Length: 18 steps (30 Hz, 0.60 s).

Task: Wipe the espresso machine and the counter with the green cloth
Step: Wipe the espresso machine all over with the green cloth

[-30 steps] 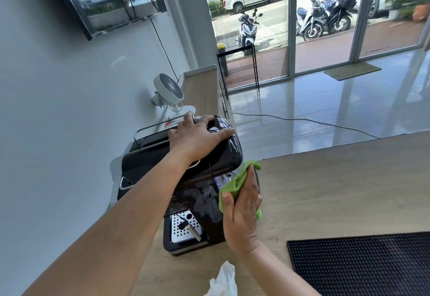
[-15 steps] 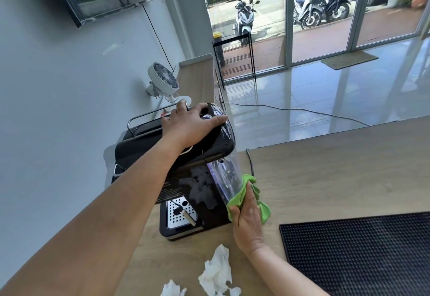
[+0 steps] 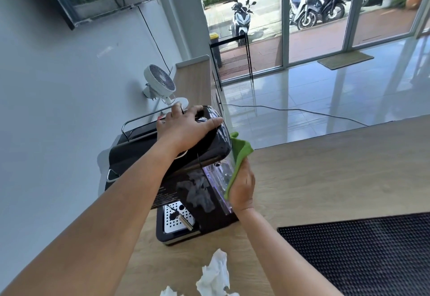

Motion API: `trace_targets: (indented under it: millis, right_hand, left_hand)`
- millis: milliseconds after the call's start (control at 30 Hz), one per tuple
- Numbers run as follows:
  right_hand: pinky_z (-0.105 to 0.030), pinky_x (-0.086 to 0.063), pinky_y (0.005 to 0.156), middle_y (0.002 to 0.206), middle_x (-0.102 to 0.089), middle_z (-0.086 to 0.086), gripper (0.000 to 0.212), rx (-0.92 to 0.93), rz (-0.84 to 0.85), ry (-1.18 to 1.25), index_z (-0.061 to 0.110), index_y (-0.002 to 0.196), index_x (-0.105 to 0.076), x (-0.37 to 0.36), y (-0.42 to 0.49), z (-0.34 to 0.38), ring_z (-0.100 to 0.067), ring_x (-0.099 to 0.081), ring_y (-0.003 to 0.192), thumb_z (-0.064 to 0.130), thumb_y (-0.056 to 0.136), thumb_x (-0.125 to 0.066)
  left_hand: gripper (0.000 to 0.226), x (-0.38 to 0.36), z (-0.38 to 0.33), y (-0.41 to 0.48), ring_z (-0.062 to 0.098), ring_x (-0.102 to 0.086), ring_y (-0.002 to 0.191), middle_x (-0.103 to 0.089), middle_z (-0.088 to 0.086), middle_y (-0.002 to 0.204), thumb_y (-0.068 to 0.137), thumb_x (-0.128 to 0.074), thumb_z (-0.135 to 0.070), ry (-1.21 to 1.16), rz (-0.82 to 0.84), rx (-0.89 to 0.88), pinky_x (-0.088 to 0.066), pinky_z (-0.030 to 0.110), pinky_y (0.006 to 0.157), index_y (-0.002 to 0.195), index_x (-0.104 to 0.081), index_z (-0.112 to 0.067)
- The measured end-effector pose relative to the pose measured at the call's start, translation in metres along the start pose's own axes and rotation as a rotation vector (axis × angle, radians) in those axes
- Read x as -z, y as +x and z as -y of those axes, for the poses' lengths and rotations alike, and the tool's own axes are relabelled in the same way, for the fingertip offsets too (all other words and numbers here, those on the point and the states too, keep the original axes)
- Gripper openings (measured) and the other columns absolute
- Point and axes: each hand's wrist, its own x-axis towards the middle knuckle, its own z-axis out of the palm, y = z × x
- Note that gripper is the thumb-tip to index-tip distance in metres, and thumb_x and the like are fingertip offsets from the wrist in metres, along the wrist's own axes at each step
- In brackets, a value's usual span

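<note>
A black espresso machine stands on the wooden counter near the wall. My left hand lies flat on the machine's top, fingers spread, steadying it. My right hand presses the green cloth against the machine's right side, over the clear water tank. The cloth's upper corner sticks up past the top edge of the machine. The perforated drip tray shows at the machine's base.
A black rubber bar mat lies on the counter at the lower right. Crumpled white tissues sit near the front edge. A small white fan stands behind the machine by the wall.
My right hand has slid the green cloth down the machine's right side and back up toward its top edge. My left hand stays on top of the machine.
</note>
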Motion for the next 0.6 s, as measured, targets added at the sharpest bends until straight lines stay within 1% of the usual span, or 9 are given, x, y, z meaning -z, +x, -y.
trace_targets:
  millis: [33, 100, 233, 300, 367, 433, 500, 533, 600]
  right_hand:
    - [-0.038, -0.043, 0.065, 0.069, -0.059, 0.0, 0.062, -0.127, 0.012, 0.016, 0.028, 0.103, -0.066, 0.004, -0.005, -0.011, -0.017, -0.056, 0.062, 0.071, 0.094, -0.023]
    - [-0.043, -0.046, 0.098, 0.108, -0.068, -0.002, 0.044, -0.29, -0.011, -0.015, 0.042, 0.115, -0.058, 0.012, -0.022, -0.036, -0.021, -0.062, 0.107, 0.058, 0.097, -0.022]
    - [-0.041, -0.018, 0.121, 0.152, -0.038, 0.012, 0.066, -0.241, -0.07, -0.078, 0.042, 0.143, -0.035, 0.0, -0.059, -0.029, -0.008, -0.028, 0.144, 0.068, 0.085, -0.017]
    - [-0.034, -0.008, 0.123, 0.156, -0.026, 0.02, 0.068, -0.121, -0.032, -0.091, 0.043, 0.147, -0.024, -0.015, -0.063, 0.006, 0.002, -0.016, 0.145, 0.072, 0.087, -0.018]
    - [-0.033, -0.023, 0.116, 0.145, -0.046, 0.012, 0.057, 0.041, -0.068, -0.029, 0.04, 0.14, -0.04, -0.023, -0.051, 0.034, -0.006, -0.036, 0.138, 0.067, 0.093, -0.022]
    - [-0.036, -0.042, 0.1, 0.118, -0.065, -0.004, 0.049, 0.076, -0.137, 0.046, 0.031, 0.124, -0.058, -0.022, -0.027, 0.043, -0.013, -0.058, 0.112, 0.056, 0.097, -0.026]
    - [-0.036, -0.048, 0.081, 0.097, -0.066, -0.021, 0.044, -0.045, -0.09, 0.046, 0.029, 0.107, -0.067, -0.01, -0.007, 0.027, -0.016, -0.062, 0.081, 0.045, 0.1, -0.026]
    - [-0.04, -0.049, 0.079, 0.097, -0.063, -0.028, 0.045, -0.143, -0.021, 0.024, 0.024, 0.106, -0.069, -0.003, -0.002, 0.015, -0.026, -0.061, 0.079, 0.04, 0.101, -0.027]
    - [-0.049, -0.045, 0.1, 0.113, -0.066, -0.02, 0.051, -0.327, 0.116, -0.028, 0.017, 0.125, -0.062, 0.014, -0.003, -0.011, -0.029, -0.062, 0.102, 0.041, 0.099, -0.025]
  left_hand:
    - [0.077, 0.001, 0.0, 0.0, 0.024, -0.016, 0.146, -0.012, 0.004, 0.16, 0.072, -0.036, -0.088, -0.006, -0.002, -0.002, -0.009, 0.047, 0.114, 0.138, -0.037, -0.049]
    - [0.076, 0.001, 0.0, 0.0, 0.024, -0.016, 0.146, -0.012, 0.004, 0.16, 0.072, -0.036, -0.087, -0.014, 0.001, -0.004, -0.009, 0.048, 0.114, 0.138, -0.037, -0.049]
    - [0.077, 0.001, 0.0, -0.001, 0.023, -0.014, 0.146, -0.01, 0.004, 0.16, 0.072, -0.036, -0.087, -0.004, 0.002, -0.003, -0.008, 0.047, 0.114, 0.139, -0.036, -0.048]
    - [0.077, 0.001, -0.001, 0.001, 0.023, -0.013, 0.147, -0.01, 0.003, 0.16, 0.072, -0.036, -0.087, -0.006, 0.005, -0.002, -0.008, 0.047, 0.114, 0.138, -0.036, -0.049]
    - [0.077, 0.001, -0.002, 0.001, 0.023, -0.014, 0.146, -0.01, 0.003, 0.16, 0.072, -0.037, -0.088, -0.01, 0.006, 0.002, -0.008, 0.047, 0.114, 0.138, -0.036, -0.049]
    - [0.078, 0.001, -0.001, 0.001, 0.024, -0.014, 0.146, -0.01, 0.003, 0.16, 0.071, -0.036, -0.088, -0.008, 0.006, 0.01, -0.008, 0.047, 0.115, 0.138, -0.036, -0.049]
    - [0.079, -0.001, 0.0, 0.0, 0.024, -0.014, 0.146, -0.009, 0.003, 0.16, 0.071, -0.036, -0.088, -0.003, 0.015, 0.011, -0.008, 0.048, 0.114, 0.139, -0.036, -0.049]
    - [0.079, -0.001, 0.0, 0.0, 0.024, -0.014, 0.146, -0.008, 0.003, 0.16, 0.071, -0.036, -0.089, -0.003, 0.016, 0.011, -0.008, 0.048, 0.114, 0.139, -0.036, -0.049]
    - [0.08, 0.0, 0.001, 0.001, 0.024, -0.013, 0.147, -0.007, 0.003, 0.16, 0.071, -0.036, -0.089, -0.01, 0.016, 0.01, -0.008, 0.048, 0.114, 0.139, -0.036, -0.048]
